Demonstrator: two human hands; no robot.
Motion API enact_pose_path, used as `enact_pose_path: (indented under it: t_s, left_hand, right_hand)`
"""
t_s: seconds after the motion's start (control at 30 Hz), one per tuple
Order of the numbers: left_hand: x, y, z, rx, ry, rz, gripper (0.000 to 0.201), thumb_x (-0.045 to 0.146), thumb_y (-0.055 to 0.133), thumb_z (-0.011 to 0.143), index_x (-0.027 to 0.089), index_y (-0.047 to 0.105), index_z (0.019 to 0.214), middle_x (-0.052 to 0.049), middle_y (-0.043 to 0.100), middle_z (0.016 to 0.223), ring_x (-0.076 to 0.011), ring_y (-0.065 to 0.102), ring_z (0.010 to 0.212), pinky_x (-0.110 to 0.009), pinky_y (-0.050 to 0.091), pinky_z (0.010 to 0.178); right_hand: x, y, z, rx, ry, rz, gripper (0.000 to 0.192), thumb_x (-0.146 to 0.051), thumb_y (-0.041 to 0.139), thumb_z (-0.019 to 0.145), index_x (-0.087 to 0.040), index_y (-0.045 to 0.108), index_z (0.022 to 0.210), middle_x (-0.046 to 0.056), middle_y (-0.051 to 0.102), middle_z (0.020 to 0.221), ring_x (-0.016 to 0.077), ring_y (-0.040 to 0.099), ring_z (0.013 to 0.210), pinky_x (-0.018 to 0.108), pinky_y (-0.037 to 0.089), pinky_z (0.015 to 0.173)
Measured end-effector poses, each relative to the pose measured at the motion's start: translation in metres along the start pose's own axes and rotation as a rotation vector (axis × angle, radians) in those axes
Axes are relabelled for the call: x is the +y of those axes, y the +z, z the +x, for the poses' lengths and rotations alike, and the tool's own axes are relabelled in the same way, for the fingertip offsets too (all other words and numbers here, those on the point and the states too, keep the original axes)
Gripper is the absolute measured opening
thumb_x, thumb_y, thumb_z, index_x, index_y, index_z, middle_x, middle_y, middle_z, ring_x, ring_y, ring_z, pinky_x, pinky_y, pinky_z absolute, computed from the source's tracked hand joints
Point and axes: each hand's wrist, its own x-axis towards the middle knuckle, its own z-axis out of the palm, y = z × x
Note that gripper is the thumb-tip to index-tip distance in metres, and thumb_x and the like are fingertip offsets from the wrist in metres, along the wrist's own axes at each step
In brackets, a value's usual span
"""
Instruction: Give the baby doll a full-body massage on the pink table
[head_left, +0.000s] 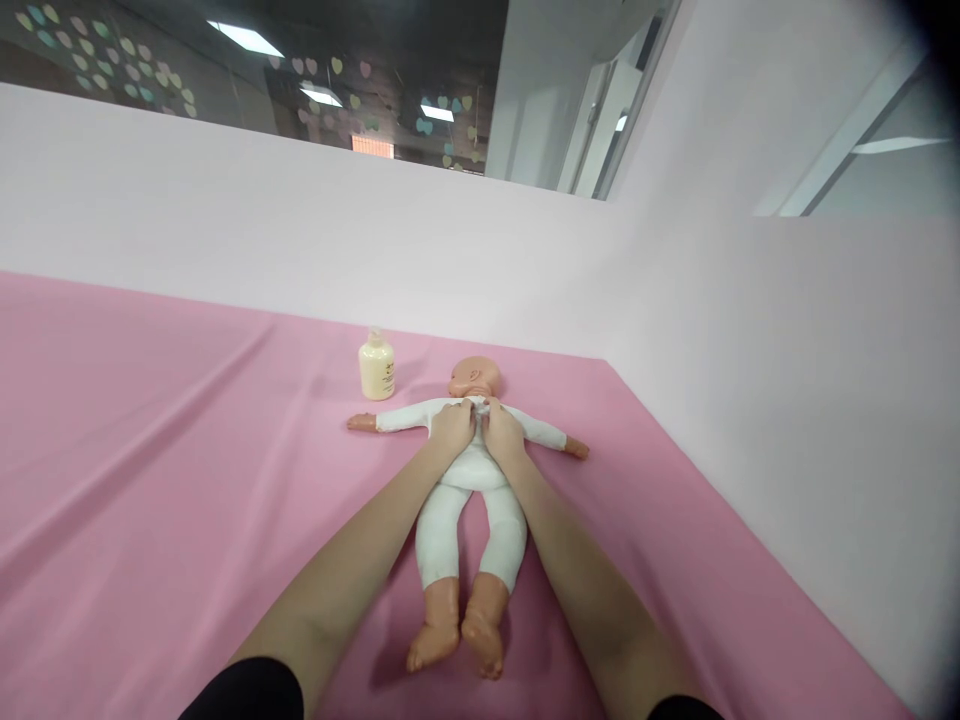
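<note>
Bottle: a small cream-coloured bottle (pixel 376 367) stands upright on the far side of the pink sheet (pixel 150 450), just left of the doll's head; its contents cannot be made out, and its cap looks pale, though the view is too small to be sure.
Doll: a baby doll (pixel 469 500) in a white bodysuit lies on its back near the middle of the sheet, head far, bare feet near, arms spread left and right.
Left hand: the left hand (pixel 452 425) rests on the doll's chest, fingers curled onto the white cloth at the neckline.
Right hand: the right hand (pixel 504 430) lies just beside it, touching the same cloth, fingers bent and pinching at the collar.
Surroundings: a pale pink wall (pixel 787 350) rises along the right and far edges of the sheet; glass panes with heart stickers (pixel 150 80) run above it.
Obstruction: both forearms cross over the doll's hips and belly, hiding part of the torso.
</note>
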Motion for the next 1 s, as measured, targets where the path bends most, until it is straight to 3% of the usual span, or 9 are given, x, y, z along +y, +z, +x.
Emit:
enact_pose_path:
  t_s: [0.53,1.0]
  left_hand:
    - [0.002,0.001,0.0,0.016,0.03,0.024,0.027,0.025,0.037,0.09,0.016,0.054,0.108,-0.011,0.064,0.101,-0.0259,0.057,0.1,-0.035,0.046,0.077]
    - [0.015,-0.022,-0.009,-0.166,0.085,0.102,0.033,0.021,0.034,0.089,0.009,0.053,0.113,-0.016,0.06,0.109,-0.0279,0.054,0.105,-0.037,0.046,0.082]
  right_hand:
    - [0.003,0.004,0.002,0.008,-0.015,0.011,0.032,-0.017,0.041,0.09,-0.018,0.042,0.122,0.008,0.064,0.109,0.0205,0.061,0.096,0.025,0.04,0.074]
    - [-0.001,-0.001,0.0,-0.023,-0.003,0.012,0.033,-0.016,0.036,0.091,-0.016,0.045,0.122,0.01,0.063,0.11,0.0208,0.06,0.096,0.027,0.041,0.077]
